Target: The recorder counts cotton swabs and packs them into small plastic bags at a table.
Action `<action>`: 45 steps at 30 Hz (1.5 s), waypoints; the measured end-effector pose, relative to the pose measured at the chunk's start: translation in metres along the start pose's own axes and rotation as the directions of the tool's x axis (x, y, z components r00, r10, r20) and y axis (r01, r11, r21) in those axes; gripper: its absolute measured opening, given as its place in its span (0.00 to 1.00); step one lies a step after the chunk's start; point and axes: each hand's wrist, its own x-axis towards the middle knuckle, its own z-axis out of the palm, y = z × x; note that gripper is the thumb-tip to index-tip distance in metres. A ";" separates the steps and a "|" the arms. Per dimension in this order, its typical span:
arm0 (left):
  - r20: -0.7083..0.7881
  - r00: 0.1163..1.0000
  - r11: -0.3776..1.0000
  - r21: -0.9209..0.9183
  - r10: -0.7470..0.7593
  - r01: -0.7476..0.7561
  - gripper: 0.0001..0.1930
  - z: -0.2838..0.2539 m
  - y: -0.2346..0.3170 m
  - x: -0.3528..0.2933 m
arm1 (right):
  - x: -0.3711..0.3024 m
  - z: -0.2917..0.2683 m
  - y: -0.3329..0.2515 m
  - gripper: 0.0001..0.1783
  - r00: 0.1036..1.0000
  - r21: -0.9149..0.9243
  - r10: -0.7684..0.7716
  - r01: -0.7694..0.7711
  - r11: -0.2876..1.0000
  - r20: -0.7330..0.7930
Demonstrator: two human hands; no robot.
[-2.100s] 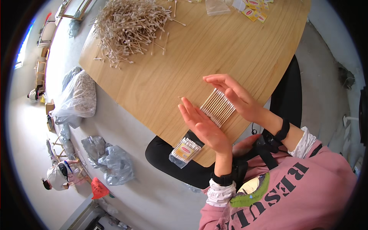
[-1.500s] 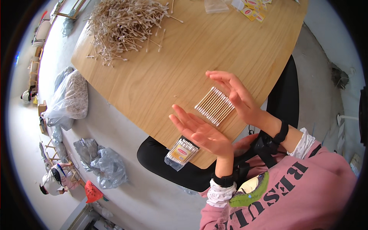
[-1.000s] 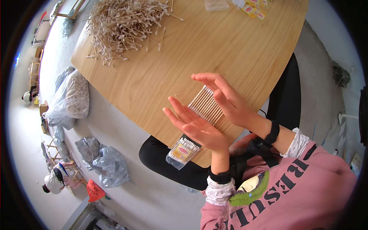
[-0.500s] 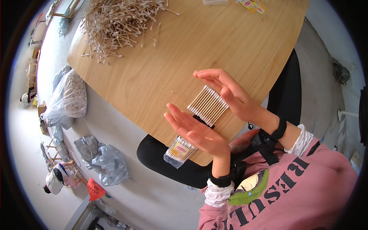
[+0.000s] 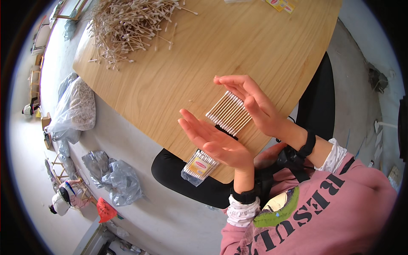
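Note:
A neat row of cotton swabs (image 5: 229, 113) lies side by side between my two hands at the table's near corner. My left hand (image 5: 219, 142) is open, fingers stretched out, beside the row's lower left side. My right hand (image 5: 257, 104) is open too, its palm turned toward the row, its fingers and thumb at the row's upper right end; whether it touches the swabs I cannot tell. Part of a small black object (image 5: 225, 131) shows under the row's lower edge. Below my left hand a clear bag of cotton swabs (image 5: 199, 166) with a yellow label lies at the table edge.
A large heap of loose cotton swabs (image 5: 127, 29) covers the table's far left. Yellow cards (image 5: 280, 4) lie at the far edge of view. A black chair (image 5: 178, 170) is under the table corner. Plastic bags (image 5: 121, 180) sit on the floor, and people work at the left.
My left hand has moved slightly up and to the left. The row of swabs has shifted a little the same way, while my right hand is nearly still.

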 end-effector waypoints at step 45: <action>0.116 0.907 0.297 -0.955 0.404 -0.010 0.31 -0.024 0.226 -0.050 | -0.021 -0.057 0.015 0.27 0.997 -0.417 -0.062 0.036 0.908 -0.051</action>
